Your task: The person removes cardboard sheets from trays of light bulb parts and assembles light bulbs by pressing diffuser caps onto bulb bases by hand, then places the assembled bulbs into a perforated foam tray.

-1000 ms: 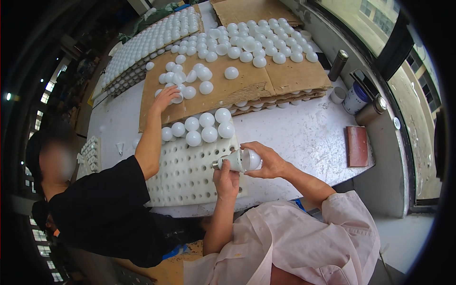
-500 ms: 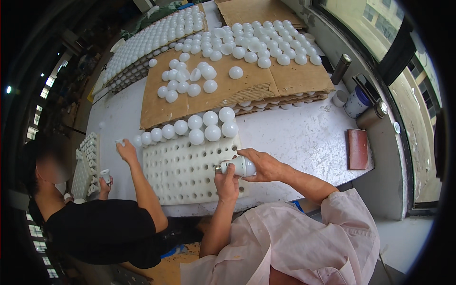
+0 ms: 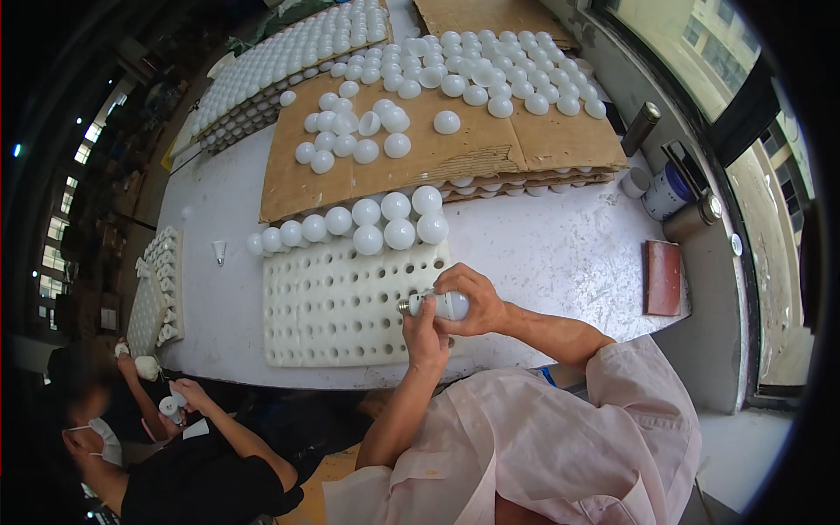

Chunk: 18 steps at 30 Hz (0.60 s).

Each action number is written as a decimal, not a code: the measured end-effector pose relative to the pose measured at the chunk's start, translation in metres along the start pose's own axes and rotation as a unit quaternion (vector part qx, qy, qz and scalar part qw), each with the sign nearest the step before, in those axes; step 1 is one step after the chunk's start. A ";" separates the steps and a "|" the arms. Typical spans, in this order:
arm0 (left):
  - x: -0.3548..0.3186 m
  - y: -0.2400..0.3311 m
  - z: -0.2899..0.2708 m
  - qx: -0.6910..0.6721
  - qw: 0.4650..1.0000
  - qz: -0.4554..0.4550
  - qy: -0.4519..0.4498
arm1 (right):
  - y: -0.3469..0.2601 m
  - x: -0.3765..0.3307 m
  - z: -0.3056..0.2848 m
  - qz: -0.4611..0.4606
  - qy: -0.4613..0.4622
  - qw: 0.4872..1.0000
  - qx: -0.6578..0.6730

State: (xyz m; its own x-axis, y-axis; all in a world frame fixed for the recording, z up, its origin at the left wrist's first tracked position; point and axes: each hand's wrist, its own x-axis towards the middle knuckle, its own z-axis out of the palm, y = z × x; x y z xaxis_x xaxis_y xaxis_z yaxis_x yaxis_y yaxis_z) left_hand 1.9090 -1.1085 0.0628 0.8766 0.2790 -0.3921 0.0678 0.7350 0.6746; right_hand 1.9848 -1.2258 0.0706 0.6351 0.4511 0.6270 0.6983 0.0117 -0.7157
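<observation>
A white LED light bulb lies sideways between my two hands, its metal screw base toward the left and its round cover toward the right. My left hand grips the white body near the base, thumb on top. Fingers of my right hand wrap round the cover end. Both hands are over the right edge of a white foam tray with rows of round holes. Along the tray's far side stand several finished-looking bulbs with round white covers.
Brown cardboard bears many loose white domes. Stacked trays of domes stand far left. One bulb body stands on the table. At right are a red-brown notebook and steel flasks. A co-worker in black handles bulb parts at left.
My right hand has shifted its hold round the cover, while the bulb stays nearly in place. The co-worker has drawn back to the lower left, leaving a bulb body standing on the table.
</observation>
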 end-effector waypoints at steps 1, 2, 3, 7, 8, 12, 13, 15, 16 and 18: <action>0.001 0.000 -0.003 0.000 1.000 -0.001 0.003 | 0.000 0.000 0.003 0.011 0.010 1.000 0.000; 0.002 0.000 -0.005 0.003 1.000 -0.002 0.006 | -0.001 0.000 0.006 0.021 0.020 1.000 -0.001; 0.005 0.001 -0.008 0.007 1.000 -0.001 0.007 | 0.002 0.000 0.009 0.021 0.019 1.000 0.002; 0.021 0.003 -0.034 0.000 0.999 -0.033 -0.001 | 0.012 -0.007 0.026 0.062 -0.020 0.998 0.012; 0.024 0.006 -0.040 -0.019 0.999 -0.047 -0.005 | 0.014 -0.006 0.032 0.079 -0.014 0.997 0.010; 0.032 0.010 -0.068 -0.086 0.994 -0.062 0.006 | 0.018 0.003 0.054 0.099 -0.062 0.993 0.009; 0.033 0.014 -0.077 -0.087 0.994 -0.059 0.009 | 0.022 0.011 0.059 0.092 -0.061 0.994 -0.003; 0.035 0.027 -0.095 -0.088 0.992 -0.089 0.033 | 0.029 0.034 0.067 0.085 -0.052 0.995 -0.025; 0.034 0.030 -0.102 -0.089 0.992 -0.086 0.033 | 0.033 0.050 0.072 0.083 -0.054 0.995 -0.024; 0.032 0.038 -0.120 -0.022 0.995 -0.079 0.054 | 0.040 0.086 0.089 -0.003 -0.084 0.992 -0.090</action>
State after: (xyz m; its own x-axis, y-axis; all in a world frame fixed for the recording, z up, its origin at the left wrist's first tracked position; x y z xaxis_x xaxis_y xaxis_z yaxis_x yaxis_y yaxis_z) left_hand 1.8820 -0.9971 0.0011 0.8002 0.2215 -0.5573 0.1767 0.8010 0.5721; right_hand 2.0386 -1.1072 0.0685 0.5775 0.5946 0.5594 0.7589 -0.1384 -0.6363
